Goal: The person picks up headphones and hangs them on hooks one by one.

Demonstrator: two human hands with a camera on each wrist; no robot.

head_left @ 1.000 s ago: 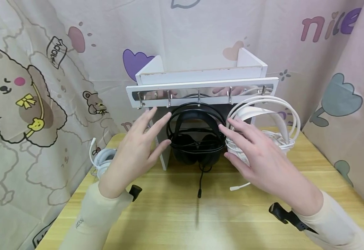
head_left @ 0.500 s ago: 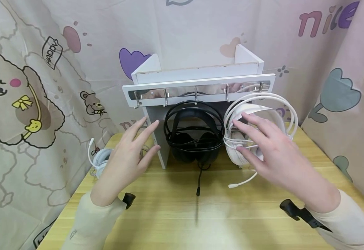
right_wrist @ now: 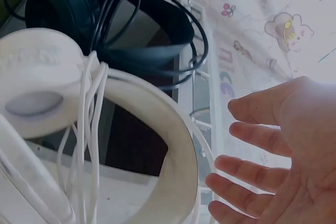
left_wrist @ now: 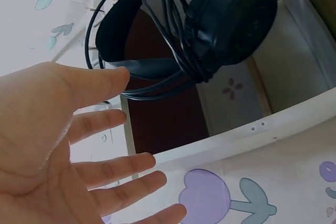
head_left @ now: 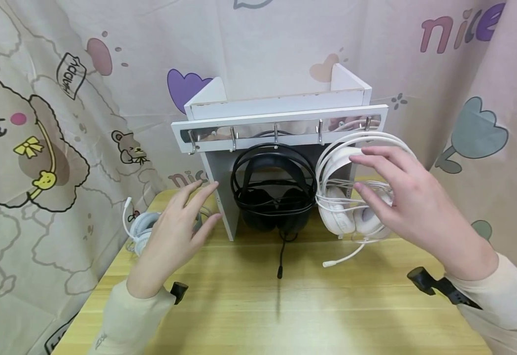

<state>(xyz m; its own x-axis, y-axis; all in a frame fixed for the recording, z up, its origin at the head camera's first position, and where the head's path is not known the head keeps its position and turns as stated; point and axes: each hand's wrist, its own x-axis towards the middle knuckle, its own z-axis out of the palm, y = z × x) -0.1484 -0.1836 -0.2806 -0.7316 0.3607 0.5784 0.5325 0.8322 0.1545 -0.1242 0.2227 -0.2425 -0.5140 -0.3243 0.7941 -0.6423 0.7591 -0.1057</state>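
Observation:
A black headset with its cable looped round it hangs from a middle hook of the white rack. To its right hangs a white headset, its coiled white cable reaching up to the rightmost hook. My right hand hovers in front of the white headset's right side, fingers spread and gently bent, holding nothing; the right wrist view shows a gap between fingertips and headband. My left hand is in the air left of the rack, fingers apart, palm bare in the left wrist view.
Behind the left hand, a grey-white headset lies on the wooden table. The rack has several metal hooks along its front strip. A patterned curtain encloses the back and sides.
My right hand has drawn away to the right, uncovering more of the white headset, which has turned slightly. My left hand has eased left and down. The black headset still hangs in place.

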